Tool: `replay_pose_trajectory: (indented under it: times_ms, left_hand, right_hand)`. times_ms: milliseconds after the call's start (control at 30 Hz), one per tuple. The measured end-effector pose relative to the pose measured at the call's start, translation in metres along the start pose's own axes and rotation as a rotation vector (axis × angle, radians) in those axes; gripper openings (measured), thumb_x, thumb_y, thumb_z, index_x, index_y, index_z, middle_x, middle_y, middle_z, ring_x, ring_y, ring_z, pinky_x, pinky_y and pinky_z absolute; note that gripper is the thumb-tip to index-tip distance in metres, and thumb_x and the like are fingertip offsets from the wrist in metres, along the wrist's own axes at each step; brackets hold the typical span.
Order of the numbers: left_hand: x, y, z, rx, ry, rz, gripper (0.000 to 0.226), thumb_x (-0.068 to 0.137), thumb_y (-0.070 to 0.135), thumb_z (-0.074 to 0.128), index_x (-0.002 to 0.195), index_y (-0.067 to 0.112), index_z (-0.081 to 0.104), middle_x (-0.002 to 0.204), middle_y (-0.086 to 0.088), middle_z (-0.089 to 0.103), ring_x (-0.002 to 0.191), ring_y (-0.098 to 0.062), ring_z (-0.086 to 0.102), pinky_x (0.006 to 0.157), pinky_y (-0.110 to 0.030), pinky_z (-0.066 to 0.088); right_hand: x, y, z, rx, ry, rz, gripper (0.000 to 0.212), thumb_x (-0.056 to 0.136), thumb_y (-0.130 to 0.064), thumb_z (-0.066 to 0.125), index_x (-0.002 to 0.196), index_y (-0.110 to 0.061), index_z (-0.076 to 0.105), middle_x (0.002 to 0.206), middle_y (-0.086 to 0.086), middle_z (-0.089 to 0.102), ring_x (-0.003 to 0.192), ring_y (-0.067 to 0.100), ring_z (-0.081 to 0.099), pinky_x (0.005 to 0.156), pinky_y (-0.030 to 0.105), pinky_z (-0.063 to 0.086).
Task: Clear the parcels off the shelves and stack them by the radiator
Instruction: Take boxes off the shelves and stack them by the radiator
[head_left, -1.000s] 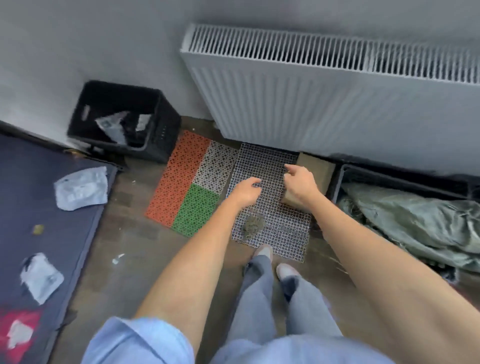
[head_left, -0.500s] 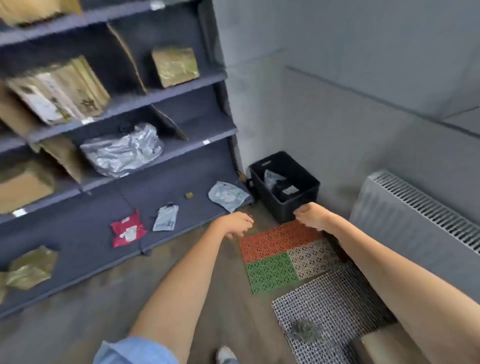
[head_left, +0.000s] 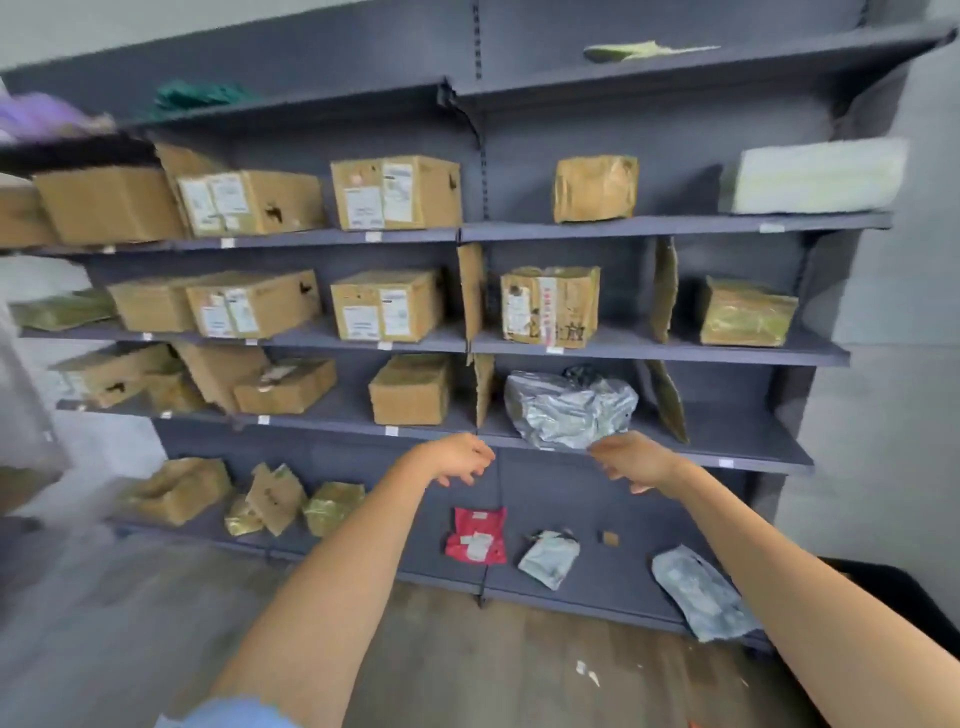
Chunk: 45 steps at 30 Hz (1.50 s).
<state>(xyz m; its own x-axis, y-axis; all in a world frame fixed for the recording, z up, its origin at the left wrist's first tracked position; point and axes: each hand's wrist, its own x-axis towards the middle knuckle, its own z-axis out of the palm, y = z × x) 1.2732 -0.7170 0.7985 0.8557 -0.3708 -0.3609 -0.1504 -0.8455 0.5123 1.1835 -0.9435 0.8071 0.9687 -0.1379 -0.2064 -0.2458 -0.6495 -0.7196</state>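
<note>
A dark grey shelving unit (head_left: 649, 345) fills the view, loaded with several cardboard parcels such as a labelled box (head_left: 387, 304) and a taped box (head_left: 550, 306). A crumpled silver bag parcel (head_left: 569, 410) lies on the third shelf. On the bottom shelf lie a red pouch (head_left: 477, 535) and grey pouches (head_left: 696, 592). My left hand (head_left: 457, 460) and my right hand (head_left: 631, 462) are stretched forward, fingers loosely curled downward, holding nothing. Both hover in front of the third shelf's edge, the right one just below the silver bag.
Cardboard dividers (head_left: 665, 288) stand between shelf bays. Gold-wrapped parcels (head_left: 332, 506) sit at the bottom left. A black crate's corner (head_left: 904, 587) shows at the lower right. Wood-look floor (head_left: 467, 665) lies in front of the shelves. The radiator is out of view.
The view has swung from the radiator and floor mats up to the shelves. Both hands left the box by the radiator and now reach empty toward the third shelf.
</note>
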Motion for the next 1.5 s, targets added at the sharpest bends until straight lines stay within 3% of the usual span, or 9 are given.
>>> replay_pose_trajectory:
  times_ms: [100,267,367,567,767,900,1200,1367,1500]
  left_hand:
    - [-0.002,-0.051,-0.076,-0.005,0.096,-0.022,0.038,0.099,0.023,0.033,0.135,0.019,0.043,0.127,-0.003,0.054,0.119,-0.018,0.055,0.084,-0.030,0.041]
    - [0.011,-0.122,-0.172,-0.014,0.205,-0.008,0.037,0.097,0.024,0.035,0.131,0.020,0.049,0.123,-0.002,0.058,0.100,-0.013,0.057,0.081,-0.031,0.046]
    - [0.039,-0.154,-0.210,-0.091,0.243,0.009,0.034,0.098,0.025,0.036,0.127,0.020,0.053,0.124,-0.004,0.058,0.098,-0.011,0.057,0.080,-0.030,0.045]
    - [0.126,-0.199,-0.276,-0.146,0.227,-0.032,0.035,0.099,0.026,0.038,0.130,0.017,0.050,0.132,-0.004,0.055,0.113,-0.017,0.055,0.089,-0.033,0.046]
    - [0.216,-0.205,-0.376,-0.100,0.288,-0.050,0.040,0.098,0.029,0.042,0.136,0.015,0.045,0.135,-0.004,0.052,0.117,-0.019,0.052,0.090,-0.034,0.046]
    - [0.267,-0.217,-0.430,-0.022,0.374,-0.033,0.036,0.096,0.033,0.043,0.125,0.016,0.055,0.129,-0.004,0.056,0.105,-0.017,0.052,0.076,-0.027,0.044]
    - [0.392,-0.293,-0.488,0.025,0.432,-0.032,0.043,0.100,0.032,0.028,0.137,0.013,0.042,0.141,-0.007,0.045,0.120,-0.024,0.047,0.084,-0.031,0.039]
    - [0.462,-0.307,-0.512,-0.276,0.433,0.019,0.056,0.098,0.048,0.024,0.148,0.023,0.018,0.154,-0.006,0.023,0.138,-0.028,0.029,0.111,-0.046,0.031]
    - [0.493,-0.308,-0.529,-0.411,0.295,0.119,0.061,0.096,0.056,0.023,0.148,0.024,0.021,0.156,-0.001,0.018,0.139,-0.025,0.028,0.106,-0.040,0.038]
  right_hand:
    - [0.047,-0.064,0.023,0.066,0.013,-0.080,0.040,0.097,-0.019,0.042,0.131,0.002,0.049,0.134,0.029,0.047,0.125,0.043,0.045,0.098,0.053,0.042]
    - [0.121,-0.150,0.065,0.151,0.020,-0.164,0.027,0.096,-0.016,0.041,0.113,-0.015,0.062,0.082,0.009,0.056,0.080,0.026,0.057,0.059,0.025,0.033]
    - [0.168,-0.182,0.098,0.152,-0.017,-0.177,0.034,0.097,-0.015,0.041,0.128,-0.010,0.054,0.093,0.015,0.055,0.092,0.033,0.058,0.050,0.023,0.027]
    - [0.276,-0.221,0.130,0.114,-0.090,-0.147,0.030,0.096,-0.019,0.042,0.123,-0.021,0.056,0.086,0.005,0.045,0.084,0.020,0.041,0.054,0.021,0.030]
    - [0.405,-0.274,0.106,0.061,-0.103,-0.056,0.037,0.097,-0.026,0.043,0.132,-0.015,0.046,0.122,0.005,0.052,0.100,0.017,0.052,0.071,0.028,0.045]
    - [0.478,-0.327,0.080,0.014,-0.064,-0.055,0.037,0.097,-0.022,0.042,0.131,-0.009,0.048,0.093,0.003,0.052,0.078,0.017,0.051,0.065,0.030,0.043]
    - [0.600,-0.402,0.116,0.253,0.082,0.022,0.060,0.091,-0.029,0.056,0.142,-0.012,0.030,0.145,0.011,0.038,0.132,0.036,0.035,0.100,0.051,0.037]
    - [0.648,-0.401,0.132,0.390,0.248,0.084,0.045,0.093,-0.017,0.049,0.136,-0.007,0.038,0.139,0.016,0.045,0.128,0.034,0.041,0.103,0.052,0.033]
    - [0.649,-0.390,0.131,0.523,0.263,0.041,0.011,0.090,-0.017,0.052,0.100,-0.019,0.056,0.117,0.009,0.057,0.117,0.031,0.050,0.094,0.048,0.040]
